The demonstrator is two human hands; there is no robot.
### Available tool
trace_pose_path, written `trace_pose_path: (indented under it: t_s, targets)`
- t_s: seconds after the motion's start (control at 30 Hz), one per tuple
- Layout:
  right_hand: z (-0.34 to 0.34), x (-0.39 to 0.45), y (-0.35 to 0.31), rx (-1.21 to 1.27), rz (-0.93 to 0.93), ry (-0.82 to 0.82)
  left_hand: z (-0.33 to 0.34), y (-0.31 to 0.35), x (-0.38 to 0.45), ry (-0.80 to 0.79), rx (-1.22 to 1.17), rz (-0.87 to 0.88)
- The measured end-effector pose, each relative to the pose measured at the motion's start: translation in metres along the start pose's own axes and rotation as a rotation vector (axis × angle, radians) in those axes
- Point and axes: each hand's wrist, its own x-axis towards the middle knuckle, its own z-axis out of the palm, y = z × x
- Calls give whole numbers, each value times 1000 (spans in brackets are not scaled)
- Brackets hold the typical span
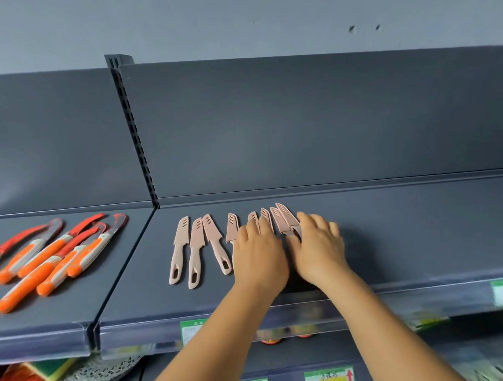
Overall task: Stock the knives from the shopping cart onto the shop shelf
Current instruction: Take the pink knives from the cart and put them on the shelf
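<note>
Looked light, stiff and slick in their plastic sheaths, those pink paring knives (284,219) lying mid-shelf (390,230), best pinched at the handle; left hand (259,256) flat, fingers released, right hand (319,248) likewise pressing.

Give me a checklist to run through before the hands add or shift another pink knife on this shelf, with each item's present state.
1. Three leftmost pink knives lie flat, sheathed: ok.
2. Even spacing in the row: not ok, the right-hand pink knives bunch and overlap.
3. Left hand free: cannot tell, it covers knives.
4. Right hand free: cannot tell.
5. Bare shelf to the right: ok.
6. Orange knives stay in their own bay: ok.
</note>
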Motion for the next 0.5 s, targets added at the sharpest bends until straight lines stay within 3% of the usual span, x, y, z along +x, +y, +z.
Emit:
trace_pose_path:
  t_s: [0.1,0.23,0.5]
  targets:
    - [-11,-24,-4,170,-84,263,-15,-2,-16,296,-163,128]
    - [-16,-72,-7,244,-123,403,-31,-7,-57,300,-344,169]
    - [8,-209,-13,214,72,373,-25,-36,-180,116,-365,363]
